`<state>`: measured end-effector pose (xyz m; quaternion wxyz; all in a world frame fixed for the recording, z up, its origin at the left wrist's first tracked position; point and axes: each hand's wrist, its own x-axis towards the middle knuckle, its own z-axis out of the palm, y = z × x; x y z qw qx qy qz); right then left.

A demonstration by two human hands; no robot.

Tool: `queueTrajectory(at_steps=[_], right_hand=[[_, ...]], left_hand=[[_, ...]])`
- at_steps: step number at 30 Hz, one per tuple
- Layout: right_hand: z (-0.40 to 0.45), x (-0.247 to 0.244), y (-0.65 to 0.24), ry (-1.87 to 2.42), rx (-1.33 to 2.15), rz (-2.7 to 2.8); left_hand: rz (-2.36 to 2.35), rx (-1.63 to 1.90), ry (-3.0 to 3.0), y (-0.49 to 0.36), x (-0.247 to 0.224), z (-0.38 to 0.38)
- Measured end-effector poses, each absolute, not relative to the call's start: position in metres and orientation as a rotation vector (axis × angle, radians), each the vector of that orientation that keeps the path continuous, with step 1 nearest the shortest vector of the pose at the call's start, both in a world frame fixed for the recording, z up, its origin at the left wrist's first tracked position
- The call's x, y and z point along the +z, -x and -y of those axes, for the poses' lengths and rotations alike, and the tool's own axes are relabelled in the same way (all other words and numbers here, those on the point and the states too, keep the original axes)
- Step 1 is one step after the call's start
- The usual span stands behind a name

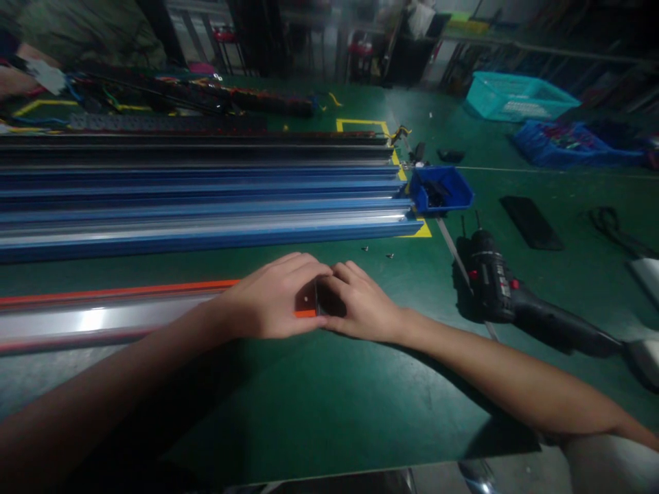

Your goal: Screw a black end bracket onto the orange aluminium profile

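Observation:
A long silver rail with orange edges (103,312) lies across the green table (329,405), running in from the left. My left hand (272,298) rests over its right end, fingers curled on top. My right hand (363,302) meets it from the right, fingers pressed against a small dark end piece (322,298) at the rail's tip. What lies under the fingers is hidden.
A stack of long blue and silver rails (206,206) lies behind. A blue bin (443,189) stands at their right end. A black cordless drill (494,281) lies to the right, with loose screws (388,256) nearby. Teal and blue baskets (519,96) stand far right.

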<state>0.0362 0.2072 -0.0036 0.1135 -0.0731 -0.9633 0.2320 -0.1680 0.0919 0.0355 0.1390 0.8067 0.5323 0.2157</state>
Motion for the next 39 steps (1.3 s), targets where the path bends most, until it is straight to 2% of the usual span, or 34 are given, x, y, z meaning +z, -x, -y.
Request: queueTrajectory(at_steps=[20,31,39], right_hand=[[-0.209,-0.007,-0.028,0.341,0.770,2.758],[-0.211,-0.008,-0.025,0.343,0.739,2.770],[-0.211,-0.011,-0.028,0.315,0.767,2.737]], left_hand=[[-1.731,0.642,-2.180,0.174,0.037,-0.107],[-1.744,0.569,-2.074,0.174,0.041,-0.107],[-1.694,0.654,-2.105,0.176,0.042,-0.108]])
